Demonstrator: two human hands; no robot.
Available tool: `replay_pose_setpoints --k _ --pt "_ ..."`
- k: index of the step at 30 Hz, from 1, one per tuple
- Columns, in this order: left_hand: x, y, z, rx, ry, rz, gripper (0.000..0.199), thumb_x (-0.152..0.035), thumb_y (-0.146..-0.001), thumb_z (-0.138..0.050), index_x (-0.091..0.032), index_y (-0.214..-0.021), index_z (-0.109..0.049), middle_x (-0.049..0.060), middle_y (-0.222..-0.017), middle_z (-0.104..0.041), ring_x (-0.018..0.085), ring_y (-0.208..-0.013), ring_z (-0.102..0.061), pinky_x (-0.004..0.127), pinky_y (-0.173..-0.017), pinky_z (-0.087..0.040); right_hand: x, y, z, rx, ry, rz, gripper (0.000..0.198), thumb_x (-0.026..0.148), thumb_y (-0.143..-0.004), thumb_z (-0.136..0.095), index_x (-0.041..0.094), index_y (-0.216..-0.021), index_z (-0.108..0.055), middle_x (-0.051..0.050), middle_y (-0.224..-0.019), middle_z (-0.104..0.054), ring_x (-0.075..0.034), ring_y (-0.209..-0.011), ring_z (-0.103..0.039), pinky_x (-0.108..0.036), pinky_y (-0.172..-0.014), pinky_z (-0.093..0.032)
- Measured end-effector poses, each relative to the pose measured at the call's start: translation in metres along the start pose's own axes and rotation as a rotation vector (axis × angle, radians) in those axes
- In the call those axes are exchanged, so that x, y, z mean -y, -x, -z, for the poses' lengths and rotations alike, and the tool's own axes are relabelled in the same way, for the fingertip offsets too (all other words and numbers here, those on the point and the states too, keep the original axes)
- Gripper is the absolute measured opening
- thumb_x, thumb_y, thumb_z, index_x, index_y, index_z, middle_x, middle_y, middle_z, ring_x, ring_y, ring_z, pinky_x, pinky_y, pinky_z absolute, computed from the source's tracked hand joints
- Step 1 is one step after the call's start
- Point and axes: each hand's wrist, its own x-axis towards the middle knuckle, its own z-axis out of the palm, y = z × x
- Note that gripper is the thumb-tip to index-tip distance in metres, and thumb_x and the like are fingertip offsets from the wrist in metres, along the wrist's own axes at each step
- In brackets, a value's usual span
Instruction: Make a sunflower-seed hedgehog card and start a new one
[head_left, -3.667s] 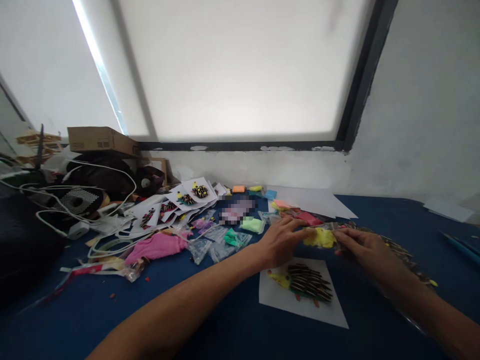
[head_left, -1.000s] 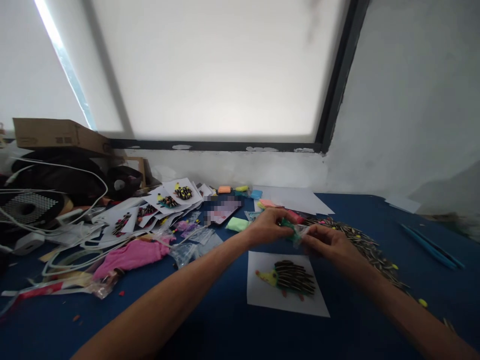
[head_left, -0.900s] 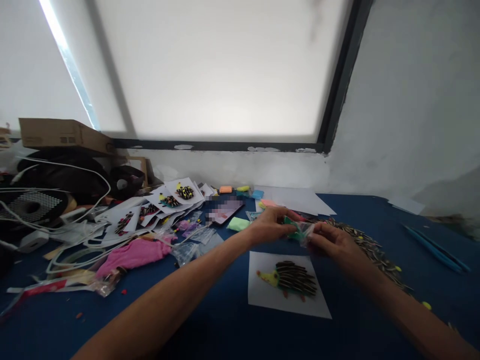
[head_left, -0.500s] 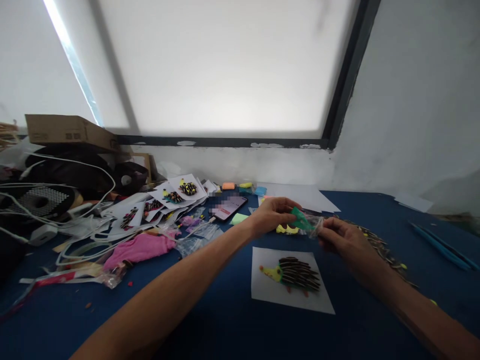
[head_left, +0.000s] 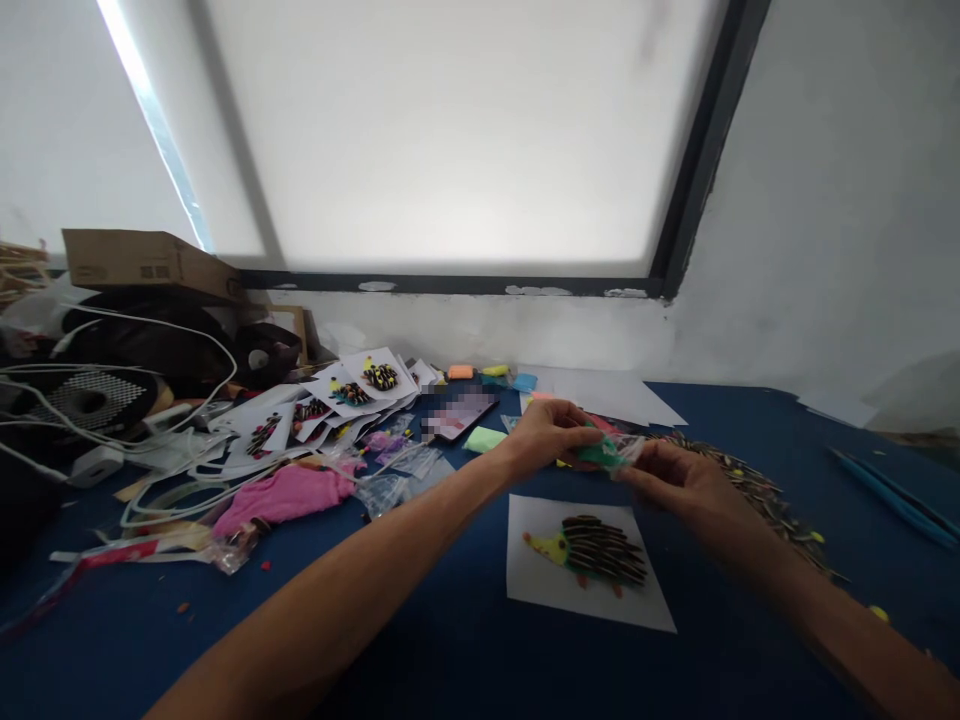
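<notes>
Behind the blue tabletop (head_left: 450,640), a pale blind (head_left: 465,130) covers the window. At far left a cardboard box (head_left: 124,257) sits on a dark heap. Next come a pink cloth (head_left: 289,495), a pile of cards (head_left: 351,364) beyond it, a phone (head_left: 463,414) and a light green packet (head_left: 484,440). Around mid-table the left hand (head_left: 551,432) pinches one end of a darker green bag (head_left: 600,453) between thumb and fingers; the right hand (head_left: 679,482) is narrowed on its clear plastic end — so the bag spans the two, just beyond a white sheet (head_left: 540,585) bearing a hedgehog figure (head_left: 600,548). Striped seeds (head_left: 742,482) and blue tweezers (head_left: 892,497) lie rightward. Handling the wrapper seems the present step; opening or closing, I cannot tell. Next, working that thin plastic would call for one hand steadying the bag.
</notes>
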Motion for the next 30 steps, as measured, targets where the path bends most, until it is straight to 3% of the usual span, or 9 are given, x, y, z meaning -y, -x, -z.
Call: replay_pose_setpoints --k 4,7,14,17,20,25,30 --pt "-0.004 0.002 -0.001 0.07 0.017 -0.005 0.01 -0.004 -0.081 -0.067 -0.009 -0.077 -0.06 0.002 -0.069 -0.064 0.01 -0.061 -0.063 0.026 -0.058 -0.058 -0.005 -0.002 0.001 -0.046 -0.03 -0.004 0.026 0.043 -0.062 -0.073 0.022 -0.063 -0.057 0.004 -0.056 -0.053 -0.012 -0.052 -0.048 -0.026 -0.05 -0.041" --pt "-0.006 0.001 0.001 0.134 0.034 0.005 0.008 -0.003 -0.079 -0.068 -0.008 -0.079 -0.062 0.003 -0.071 -0.066 0.011 -0.063 -0.064 0.028 -0.063 -0.058 -0.009 -0.004 0.004 -0.079 -0.042 -0.036 0.023 0.04 -0.062 -0.071 0.022 -0.063 -0.057 0.002 -0.061 -0.058 -0.013 -0.055 -0.052 -0.026 -0.05 -0.043" --pt "-0.002 -0.002 0.007 0.132 0.065 -0.005 0.008 -0.006 -0.08 -0.068 -0.008 -0.087 -0.063 0.004 -0.077 -0.067 0.011 -0.069 -0.067 0.031 -0.076 -0.057 -0.015 -0.01 0.013 -0.153 -0.04 -0.046 0.037 0.044 -0.057 -0.08 0.023 -0.074 -0.055 0.004 -0.056 -0.055 -0.012 -0.049 -0.049 -0.025 -0.045 -0.039" --pt "0.001 -0.002 0.005 0.148 0.038 -0.008 0.025 -0.001 -0.076 -0.071 -0.009 -0.098 -0.065 0.005 -0.084 -0.068 0.011 -0.073 -0.066 0.03 -0.078 -0.055 -0.011 -0.008 0.013 -0.154 -0.037 -0.023 0.04 0.049 -0.056 -0.08 0.023 -0.073 -0.054 0.005 -0.055 -0.053 -0.011 -0.048 -0.046 -0.024 -0.044 -0.037" --pt "0.004 0.0 0.001 0.141 0.002 -0.013 0.036 0.006 -0.069 -0.072 -0.01 -0.101 -0.065 0.003 -0.077 -0.067 0.009 -0.065 -0.063 0.029 -0.074 -0.054 -0.007 -0.005 0.011 -0.15 -0.024 -0.018 0.04 0.051 -0.056 -0.079 0.023 -0.076 -0.06 0.004 -0.058 -0.055 -0.011 -0.05 -0.046 -0.026 -0.046 -0.039" --pt "0.005 0.002 -0.003 0.145 0.001 -0.014 0.022 0.003 -0.076 -0.067 -0.009 -0.094 -0.066 0.005 -0.081 -0.067 0.011 -0.067 -0.066 0.031 -0.071 -0.056 -0.013 -0.007 0.011 -0.163 -0.009 -0.029 0.037 0.044 -0.054 -0.081 0.021 -0.074 -0.06 0.002 -0.062 -0.06 -0.011 -0.052 -0.049 -0.026 -0.046 -0.039" --pt "0.003 0.003 -0.004 0.157 0.056 0.028 0.024 0.005 -0.078 -0.063 -0.009 -0.097 -0.067 0.007 -0.089 -0.068 0.012 -0.075 -0.068 0.033 -0.079 -0.057 -0.021 -0.012 0.014 -0.205 -0.006 -0.017 0.028 0.038 -0.058 -0.075 0.022 -0.07 -0.056 0.005 -0.054 -0.053 -0.009 -0.045 -0.043 -0.024 -0.042 -0.033"
